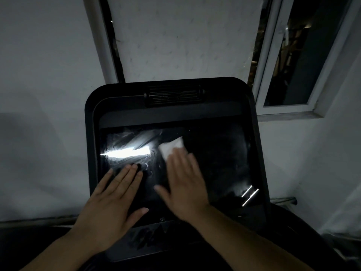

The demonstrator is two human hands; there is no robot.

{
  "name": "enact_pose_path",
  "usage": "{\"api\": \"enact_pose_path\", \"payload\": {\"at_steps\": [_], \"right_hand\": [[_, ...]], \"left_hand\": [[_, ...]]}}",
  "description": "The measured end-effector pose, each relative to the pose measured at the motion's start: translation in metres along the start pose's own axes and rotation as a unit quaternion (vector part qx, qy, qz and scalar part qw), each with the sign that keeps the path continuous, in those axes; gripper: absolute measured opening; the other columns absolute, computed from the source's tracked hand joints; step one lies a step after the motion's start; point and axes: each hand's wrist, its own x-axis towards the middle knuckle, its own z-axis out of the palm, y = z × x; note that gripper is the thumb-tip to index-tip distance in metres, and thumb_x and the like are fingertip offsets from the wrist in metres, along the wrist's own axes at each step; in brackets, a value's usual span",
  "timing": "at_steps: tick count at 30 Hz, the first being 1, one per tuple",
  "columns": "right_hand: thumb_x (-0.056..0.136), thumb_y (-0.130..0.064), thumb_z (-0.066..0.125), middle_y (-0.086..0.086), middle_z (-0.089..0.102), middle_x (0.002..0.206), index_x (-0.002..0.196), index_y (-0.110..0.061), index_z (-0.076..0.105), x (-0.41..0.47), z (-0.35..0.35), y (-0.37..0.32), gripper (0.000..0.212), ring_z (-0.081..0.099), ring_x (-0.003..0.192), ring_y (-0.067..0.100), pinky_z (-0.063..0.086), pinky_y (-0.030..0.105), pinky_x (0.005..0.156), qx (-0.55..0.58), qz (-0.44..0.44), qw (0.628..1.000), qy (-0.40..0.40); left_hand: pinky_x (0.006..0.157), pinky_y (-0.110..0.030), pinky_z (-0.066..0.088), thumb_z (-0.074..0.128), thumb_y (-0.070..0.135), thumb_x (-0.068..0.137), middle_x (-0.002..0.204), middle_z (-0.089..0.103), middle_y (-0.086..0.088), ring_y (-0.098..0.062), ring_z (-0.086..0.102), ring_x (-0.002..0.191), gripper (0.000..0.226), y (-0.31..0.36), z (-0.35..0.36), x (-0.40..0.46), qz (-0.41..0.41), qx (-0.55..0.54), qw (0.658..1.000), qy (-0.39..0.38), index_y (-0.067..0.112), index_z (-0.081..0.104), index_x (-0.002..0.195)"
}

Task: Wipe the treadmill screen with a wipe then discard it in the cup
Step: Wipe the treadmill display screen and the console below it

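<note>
The treadmill screen (pixel 214 157) is a dark glossy panel set in a black console, with wet streaks and a bright glare on its left half. A white wipe (pixel 171 148) lies on the glass near the upper middle. My right hand (pixel 184 186) presses flat on the wipe's lower edge, fingers together and blurred. My left hand (pixel 111 202) rests flat on the screen's lower left with fingers spread and holds nothing. No cup is in view.
The black console (pixel 91 118) has a vent (pixel 173 95) at its top edge. A white wall stands behind it. An open window with a white frame (pixel 289 109) is at the upper right, dark outside.
</note>
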Motion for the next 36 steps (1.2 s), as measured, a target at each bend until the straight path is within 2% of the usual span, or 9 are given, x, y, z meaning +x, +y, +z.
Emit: {"api": "enact_pose_path", "payload": {"at_steps": [3,7,9,15,21,26,29,31,36], "right_hand": [[0.104,-0.063,0.039,0.018,0.029,0.169,0.159,-0.001,0.036,0.004,-0.004,0.018,0.083,0.016,0.161,0.031,0.019,0.054,0.128,-0.028,-0.068,0.997,0.006],[0.106,-0.061,0.032,0.022,0.026,0.169,0.159,0.003,0.032,0.045,-0.012,0.054,0.083,0.018,0.160,0.033,0.013,0.054,0.130,-0.045,0.103,0.993,0.023],[0.105,-0.062,0.033,0.023,0.023,0.170,0.159,0.005,0.030,0.060,-0.010,0.034,0.086,0.013,0.160,0.036,0.011,0.054,0.130,-0.009,0.129,0.991,0.034],[0.102,-0.054,0.045,0.017,0.028,0.170,0.159,-0.001,0.034,0.045,0.007,-0.046,0.079,0.013,0.161,0.030,0.014,0.053,0.129,0.056,-0.081,0.994,0.043],[0.107,-0.061,0.033,0.023,0.024,0.169,0.158,0.004,0.032,0.074,0.000,-0.017,0.083,0.013,0.161,0.035,0.012,0.055,0.129,0.024,0.122,0.991,0.057],[0.104,-0.049,0.027,0.018,0.012,0.173,0.163,-0.003,0.020,0.087,0.009,-0.093,0.076,-0.001,0.162,0.032,0.005,0.053,0.129,0.083,-0.020,0.996,0.024],[0.103,-0.045,0.019,0.012,0.018,0.173,0.163,-0.007,0.024,0.078,0.008,-0.107,0.072,0.003,0.162,0.027,0.001,0.051,0.129,0.071,-0.089,0.994,0.001],[0.105,-0.050,0.032,0.012,0.028,0.170,0.160,-0.006,0.036,0.068,0.005,-0.087,0.070,0.012,0.162,0.025,0.009,0.053,0.129,0.067,-0.052,0.996,0.032],[0.107,-0.058,0.038,0.020,0.030,0.168,0.157,0.001,0.038,0.026,0.008,-0.024,0.078,0.019,0.160,0.033,0.016,0.059,0.127,0.018,0.217,0.973,0.076]], "left_hand": [[0.121,-0.055,0.025,0.028,0.068,0.104,0.167,0.033,-0.016,-0.030,0.033,0.154,0.084,-0.002,-0.001,0.001,0.001,0.000,1.000,-0.003,0.005,0.038,0.158],[0.121,-0.054,0.025,0.030,0.067,0.105,0.168,0.031,-0.015,-0.028,0.030,0.156,0.083,-0.001,-0.002,-0.005,0.000,-0.006,1.000,-0.003,0.005,0.036,0.159],[0.121,-0.053,0.026,0.032,0.066,0.105,0.169,0.031,-0.014,-0.027,0.029,0.156,0.081,-0.002,-0.002,-0.010,-0.006,-0.016,1.000,0.003,0.005,0.036,0.160],[0.122,-0.053,0.029,0.040,0.053,0.105,0.166,0.037,-0.012,-0.024,0.034,0.155,0.071,-0.007,-0.006,-0.011,-0.023,-0.052,0.997,0.048,0.005,0.040,0.157],[0.123,-0.053,0.029,0.043,0.044,0.104,0.166,0.038,-0.012,-0.025,0.033,0.155,0.067,-0.018,-0.012,-0.021,-0.046,-0.057,0.995,0.062,0.003,0.040,0.157],[0.124,-0.053,0.029,0.042,0.035,0.103,0.166,0.037,-0.012,-0.025,0.032,0.155,0.063,-0.027,-0.010,-0.028,-0.061,-0.066,0.993,0.071,0.005,0.037,0.158],[0.123,-0.054,0.029,0.040,0.030,0.103,0.166,0.037,-0.014,-0.028,0.034,0.155,0.061,-0.031,-0.007,-0.030,-0.059,-0.070,0.993,0.075,0.004,0.038,0.158],[0.122,-0.054,0.030,0.039,0.030,0.102,0.165,0.038,-0.014,-0.029,0.035,0.154,0.062,-0.031,-0.006,-0.029,-0.061,-0.068,0.993,0.074,0.003,0.039,0.157],[0.122,-0.053,0.030,0.042,0.030,0.100,0.165,0.039,-0.014,-0.027,0.036,0.153,0.063,-0.025,-0.002,-0.024,-0.062,-0.081,0.992,0.076,0.002,0.040,0.157]]}}
